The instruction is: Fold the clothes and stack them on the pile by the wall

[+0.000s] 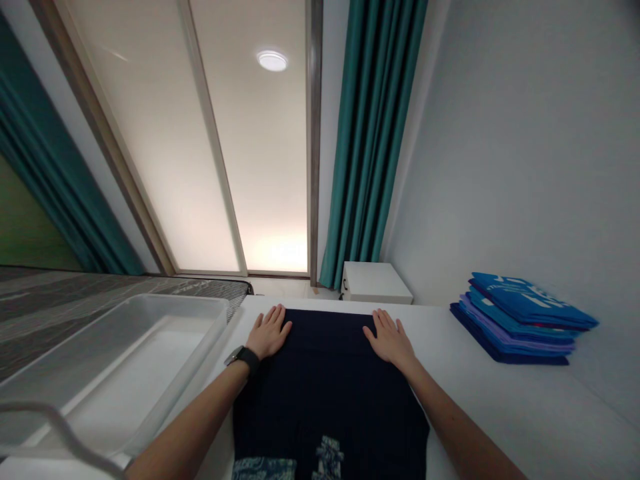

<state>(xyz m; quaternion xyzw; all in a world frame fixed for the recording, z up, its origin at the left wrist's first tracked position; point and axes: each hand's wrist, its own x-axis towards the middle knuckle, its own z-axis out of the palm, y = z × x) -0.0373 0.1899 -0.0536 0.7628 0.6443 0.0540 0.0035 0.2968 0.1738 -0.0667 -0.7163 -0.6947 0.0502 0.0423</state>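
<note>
Dark navy cloth [333,380] spread flat on the white desk [435,387], middle of the near side; its far edge runs straight, close to the desk's far edge; the body widens toward the wearer; a patterned patch [329,457] and a patterned strip [265,469] show at the bottom of the view, blue-green on navy.

Left hand [271,332] palm down at the cloth's far left corner, partly on the desk; right hand [391,339] palm down at the far right corner; grip of each apart, fingers extended, thumbs pointing inward, nothing pinched; dark-strapped watch [243,360] on the left wrist.

To the right, well apart from the cloth, a folded stack [520,320], blues and purple, white print on its top piece; to the left, a translucent bin [215,327]; a grey curved bar [67,433] crosses in front of it, blurred, kind unclear.

Beyond the desk, a low white cabinet [377,283]; behind, a teal curtain [367,147] beside pale lit panels [270,167]; another teal curtain [55,167] far left.
</note>
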